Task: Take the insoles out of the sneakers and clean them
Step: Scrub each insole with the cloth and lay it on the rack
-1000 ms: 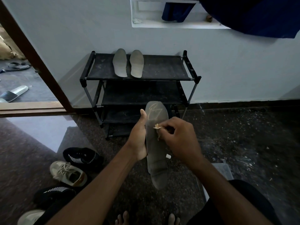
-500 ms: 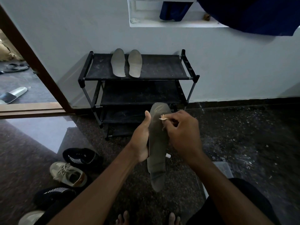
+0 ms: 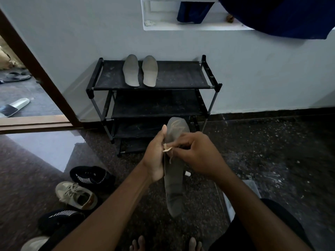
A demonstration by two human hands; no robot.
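A grey insole (image 3: pixel 173 180) is held up in the air in front of the person, long way up, with its toe end on top and its heel end hanging down. The left hand (image 3: pixel 156 156) is wrapped around its left edge, thumb sticking up along the side. The right hand (image 3: pixel 197 156) is closed in a pinch on a small pale scrap of cloth (image 3: pixel 167 148), which is pressed onto the insole's face near the left edge. Behind the hands stands a black shoe rack (image 3: pixel 154 98) against the pale wall. Two more grey insoles, a left one (image 3: pixel 130 70) and a right one (image 3: pixel 149 70), lie side by side on its top shelf, close but not touching. On the dark speckled floor to the left sit a black sneaker with white stripes (image 3: pixel 90 175), a tan sneaker with laces (image 3: pixel 76 195) just beside it, and another black striped sneaker (image 3: pixel 59 219) nearer the person. A small white cap-like thing (image 3: pixel 187 173) lies on the floor just right of the insole. A white slide sandal (image 3: pixel 14 107) lies past the doorway on the left. Bare toes (image 3: pixel 138 243) peek in at the bottom. There is no writing or brand name I can read on anything.
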